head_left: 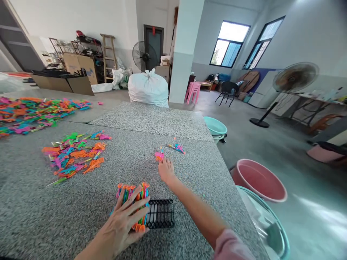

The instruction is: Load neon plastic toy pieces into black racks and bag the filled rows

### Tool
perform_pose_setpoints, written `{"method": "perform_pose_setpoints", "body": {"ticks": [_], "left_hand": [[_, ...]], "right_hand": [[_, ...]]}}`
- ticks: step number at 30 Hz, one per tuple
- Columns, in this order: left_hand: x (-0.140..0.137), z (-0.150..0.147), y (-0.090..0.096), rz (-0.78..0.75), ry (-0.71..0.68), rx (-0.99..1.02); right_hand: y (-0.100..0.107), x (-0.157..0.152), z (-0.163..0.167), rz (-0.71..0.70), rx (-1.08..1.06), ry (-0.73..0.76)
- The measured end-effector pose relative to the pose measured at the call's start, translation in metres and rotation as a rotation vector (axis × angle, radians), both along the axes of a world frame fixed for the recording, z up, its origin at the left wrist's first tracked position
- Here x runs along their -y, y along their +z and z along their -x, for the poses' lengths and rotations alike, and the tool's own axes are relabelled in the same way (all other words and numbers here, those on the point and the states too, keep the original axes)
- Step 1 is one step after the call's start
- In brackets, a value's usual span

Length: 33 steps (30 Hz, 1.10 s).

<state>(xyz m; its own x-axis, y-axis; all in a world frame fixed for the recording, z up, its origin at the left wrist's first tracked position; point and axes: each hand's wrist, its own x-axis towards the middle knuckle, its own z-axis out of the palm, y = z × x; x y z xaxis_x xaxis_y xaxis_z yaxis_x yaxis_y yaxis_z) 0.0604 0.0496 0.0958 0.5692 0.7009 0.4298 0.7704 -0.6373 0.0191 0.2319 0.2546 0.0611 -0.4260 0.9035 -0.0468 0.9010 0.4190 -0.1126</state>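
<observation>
My left hand lies with its fingers spread over a row of bright plastic sticks with orange round ends. These sit at the left part of a black plastic rack, whose right part shows bare slots. Farther out, my right hand has its fingers closed at a small pink and orange plastic piece; the fingertips are partly hidden. Just beyond it lies a small blue and pink cluster of plastic pieces. To the left is a loose heap of coloured toy-gun-like pieces.
A larger pile of coloured plastic pieces covers the far left of the speckled stone table. Past the table's right edge stand a pink tub and turquoise basins. A stuffed white sack stands behind the far edge.
</observation>
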Motion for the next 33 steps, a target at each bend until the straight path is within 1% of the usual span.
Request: {"method": "perform_pose_setpoints", "body": {"ticks": [2,3,5,7,8,10,12,13,15,17,19,20,21,23,25,26,27,29,31,33], "left_hand": [[0.002,-0.001,-0.001,0.008,0.001,0.005],[0.003,-0.003,0.0,0.019,0.011,0.004],[0.004,-0.005,0.001,0.03,0.032,0.004],[0.006,-0.008,0.003,0.034,0.044,0.006],[0.008,-0.009,0.004,0.037,0.055,0.011],[0.01,-0.01,0.006,0.057,0.072,0.015],[0.011,-0.011,0.009,0.086,0.102,0.017],[0.011,-0.011,0.01,0.095,0.102,0.01],[0.009,-0.011,0.012,0.103,0.085,-0.022],[0.007,-0.009,0.013,0.074,0.057,-0.041],[0.004,-0.007,0.012,0.038,0.035,-0.039],[0.003,-0.007,0.012,0.031,0.031,-0.031],[0.002,-0.006,0.012,0.032,0.025,-0.025],[0.0,-0.005,0.013,0.052,0.012,-0.012],[0.0,-0.006,0.014,0.081,-0.001,0.01],[0.001,-0.006,0.015,0.095,-0.004,0.024],[0.001,-0.007,0.015,0.112,0.001,0.041],[0.002,-0.007,0.015,0.144,0.02,0.067],[0.003,-0.008,0.014,0.165,0.035,0.077],[0.003,-0.008,0.014,0.176,0.038,0.072]], "right_hand": [[-0.003,0.004,0.009,-0.018,0.038,0.06],[-0.001,0.0,0.01,-0.033,0.052,0.091],[0.005,-0.02,0.01,-0.096,0.086,0.192],[0.01,-0.047,0.009,-0.162,0.134,0.375],[0.011,-0.06,0.009,-0.172,0.155,0.474],[0.01,-0.079,0.008,-0.148,0.173,0.631],[0.006,-0.086,0.003,-0.124,0.165,0.697],[0.003,-0.085,-0.003,-0.125,0.149,0.7],[-0.005,-0.078,-0.021,-0.125,0.019,0.625],[-0.015,-0.061,-0.046,-0.057,-0.271,0.441],[-0.023,-0.036,-0.07,0.117,-0.623,0.23],[-0.027,-0.022,-0.079,0.22,-0.767,0.159],[-0.029,-0.008,-0.086,0.319,-0.885,0.11],[-0.032,0.019,-0.094,0.481,-1.035,0.067],[-0.031,0.043,-0.095,0.571,-1.087,0.028],[-0.03,0.053,-0.093,0.584,-1.089,-0.004],[-0.03,0.064,-0.091,0.57,-1.081,-0.04],[-0.028,0.084,-0.083,0.496,-1.067,-0.085],[-0.028,0.103,-0.07,0.44,-1.063,-0.066],[-0.027,0.119,-0.053,0.422,-1.04,-0.015]]}}
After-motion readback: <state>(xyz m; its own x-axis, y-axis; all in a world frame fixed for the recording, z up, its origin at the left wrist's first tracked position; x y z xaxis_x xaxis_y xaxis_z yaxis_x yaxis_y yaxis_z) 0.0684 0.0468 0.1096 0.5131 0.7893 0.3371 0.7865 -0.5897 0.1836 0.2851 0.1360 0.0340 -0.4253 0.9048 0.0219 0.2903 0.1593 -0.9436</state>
